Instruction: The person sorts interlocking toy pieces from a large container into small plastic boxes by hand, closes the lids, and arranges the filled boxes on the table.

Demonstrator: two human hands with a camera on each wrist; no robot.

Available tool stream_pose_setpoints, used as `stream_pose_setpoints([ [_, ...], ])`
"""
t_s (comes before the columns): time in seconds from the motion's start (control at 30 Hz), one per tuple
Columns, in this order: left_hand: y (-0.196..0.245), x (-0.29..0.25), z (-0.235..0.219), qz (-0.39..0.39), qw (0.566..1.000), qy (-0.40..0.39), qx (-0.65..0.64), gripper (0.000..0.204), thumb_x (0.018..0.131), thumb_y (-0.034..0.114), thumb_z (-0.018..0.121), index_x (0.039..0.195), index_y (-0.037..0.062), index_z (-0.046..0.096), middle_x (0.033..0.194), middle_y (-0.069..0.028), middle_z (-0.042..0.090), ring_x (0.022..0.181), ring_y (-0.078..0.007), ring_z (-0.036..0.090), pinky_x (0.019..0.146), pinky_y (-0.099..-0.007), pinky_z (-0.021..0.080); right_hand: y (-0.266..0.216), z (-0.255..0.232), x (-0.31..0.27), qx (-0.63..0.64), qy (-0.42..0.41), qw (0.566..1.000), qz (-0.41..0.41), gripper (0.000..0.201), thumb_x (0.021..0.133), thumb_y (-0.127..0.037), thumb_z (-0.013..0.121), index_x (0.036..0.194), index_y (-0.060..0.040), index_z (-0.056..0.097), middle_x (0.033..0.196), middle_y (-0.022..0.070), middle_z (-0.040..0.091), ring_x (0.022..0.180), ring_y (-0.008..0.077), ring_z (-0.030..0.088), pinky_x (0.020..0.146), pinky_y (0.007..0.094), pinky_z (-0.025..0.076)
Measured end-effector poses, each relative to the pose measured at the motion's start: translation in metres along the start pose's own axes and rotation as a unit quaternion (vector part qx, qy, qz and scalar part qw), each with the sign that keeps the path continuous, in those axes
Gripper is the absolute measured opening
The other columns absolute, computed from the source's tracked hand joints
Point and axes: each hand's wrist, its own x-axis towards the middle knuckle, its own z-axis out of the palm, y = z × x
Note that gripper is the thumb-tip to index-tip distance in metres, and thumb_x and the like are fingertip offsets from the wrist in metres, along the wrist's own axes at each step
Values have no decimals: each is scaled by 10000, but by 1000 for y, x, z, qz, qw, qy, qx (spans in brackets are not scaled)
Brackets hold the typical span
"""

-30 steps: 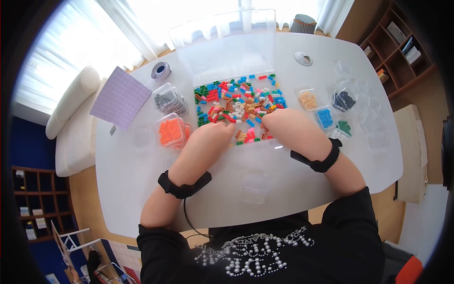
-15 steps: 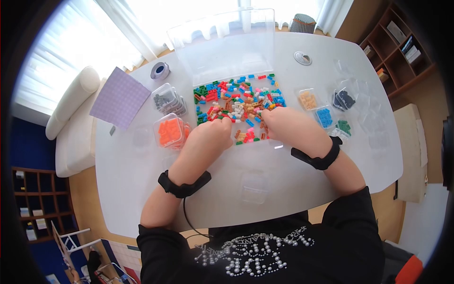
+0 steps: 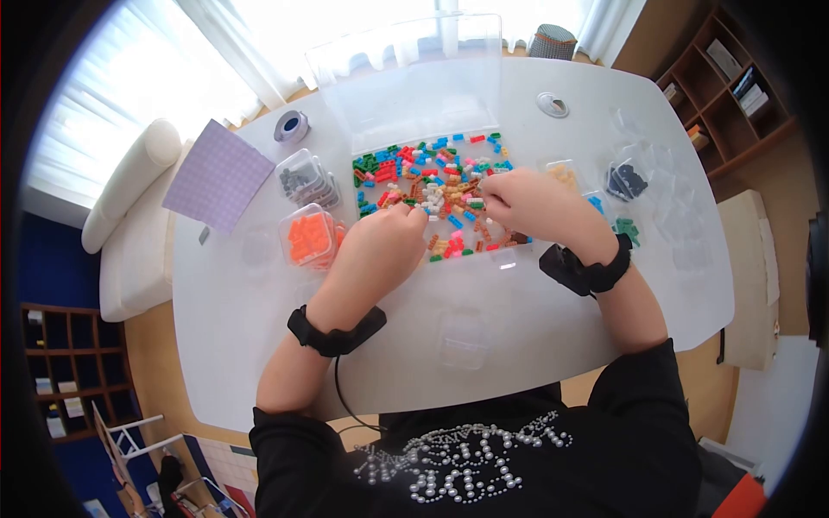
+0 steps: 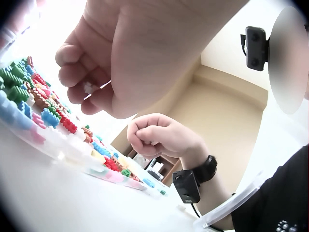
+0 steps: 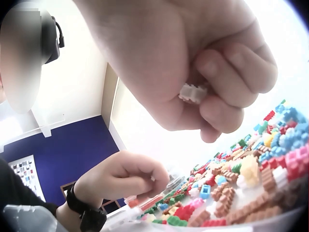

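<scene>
My left hand (image 3: 377,251) is over the front left of a shallow clear case (image 3: 479,250) of mixed coloured bricks. In the left wrist view its curled fingers pinch a small white brick (image 4: 89,88). Over the case's right side, my right hand (image 3: 544,205) holds another white brick (image 5: 193,93), plain in the right wrist view between thumb and curled fingers. Loose bricks (image 3: 445,194) lie spread below and between both hands, and the two hands stay apart.
The case's clear lid (image 3: 414,91) stands raised at the back. On the left are boxes of orange bricks (image 3: 309,239) and grey bricks (image 3: 304,183), a tape roll (image 3: 292,127) and a purple sheet (image 3: 218,177). Dark bricks (image 3: 626,180) and green bricks (image 3: 626,230) sit right.
My right hand has lifted and turned, shifting slightly to the right at the wrist, uncovering bricks at the case's right front. My left hand has turned a little and moved slightly up.
</scene>
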Motion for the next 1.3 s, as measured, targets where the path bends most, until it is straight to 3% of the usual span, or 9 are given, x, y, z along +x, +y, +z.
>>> stream_pose_setpoints([
  [0.13, 1, 10, -1, -12, 1000, -5, 13, 94, 842, 66, 574, 801, 5, 515, 763, -153, 583, 750, -341, 617, 668, -423, 494, 1, -8, -3, -4, -19, 1000, 22, 225, 861, -198, 616, 767, 5, 593, 691, 188, 585, 647, 351, 574, 600, 419, 463],
  [0.23, -6, 15, 8, 23, 999, -16, 25, 90, 865, 69, 566, 820, 5, 521, 763, -144, 595, 751, -324, 626, 681, -410, 500, 2, 1, -5, -32, 23, 999, -37, 243, 876, -217, 618, 777, 1, 578, 686, 185, 591, 670, 351, 592, 610, 431, 466],
  [0.3, -6, 20, 14, 37, 999, -24, 17, 71, 854, 60, 572, 850, 5, 525, 774, -139, 612, 760, -315, 634, 687, -400, 506, 2, 7, -8, -110, 41, 992, -50, 157, 884, -171, 598, 871, -18, 564, 705, 179, 609, 708, 357, 613, 628, 443, 477],
  [0.5, 3, 29, 18, 19, 999, -45, 14, 96, 806, 41, 589, 883, 11, 540, 772, -138, 630, 788, -305, 651, 688, -391, 517, -16, 3, -21, -144, -13, 989, -37, 163, 873, -106, 574, 1014, -39, 527, 746, 162, 620, 745, 356, 632, 629, 445, 493],
  [0.83, -3, 15, 4, 18, 995, -66, 72, 76, 838, 53, 577, 889, 6, 542, 768, -159, 637, 773, -316, 653, 674, -404, 515, -12, 21, -16, -150, 3, 987, -52, 154, 883, -121, 568, 1006, -32, 541, 706, 143, 623, 704, 317, 644, 602, 428, 495],
  [0.9, 1, 5, -10, -60, 993, -74, 69, 67, 858, 59, 564, 887, 7, 534, 777, -170, 635, 771, -326, 646, 671, -414, 505, -16, 21, -16, -143, 3, 989, -34, 88, 851, -106, 589, 874, -22, 583, 735, 129, 653, 748, 292, 673, 633, 392, 530],
  [1.03, -1, -8, -19, -101, 991, -83, 33, 80, 879, 78, 558, 878, 5, 525, 799, -181, 635, 762, -337, 639, 670, -425, 498, -18, 20, -15, -87, -38, 995, -17, 99, 888, -84, 525, 947, -5, 527, 783, 130, 683, 772, 305, 671, 647, 402, 523],
  [1.2, -2, -15, -7, 6, 994, -85, 66, 98, 875, 86, 569, 880, -2, 528, 858, -169, 618, 799, -328, 637, 710, -405, 513, -21, 19, -16, -111, -30, 993, -20, 90, 875, -66, 520, 926, 8, 521, 821, 132, 697, 804, 318, 674, 676, 397, 529],
  [1.3, -3, -16, -5, 5, 991, -111, 76, 89, 854, 72, 578, 879, -2, 535, 873, -161, 607, 815, -318, 638, 726, -392, 519, -17, 23, -14, -107, -19, 994, -26, 84, 867, -58, 528, 918, 9, 524, 815, 136, 693, 803, 326, 671, 674, 407, 529],
])
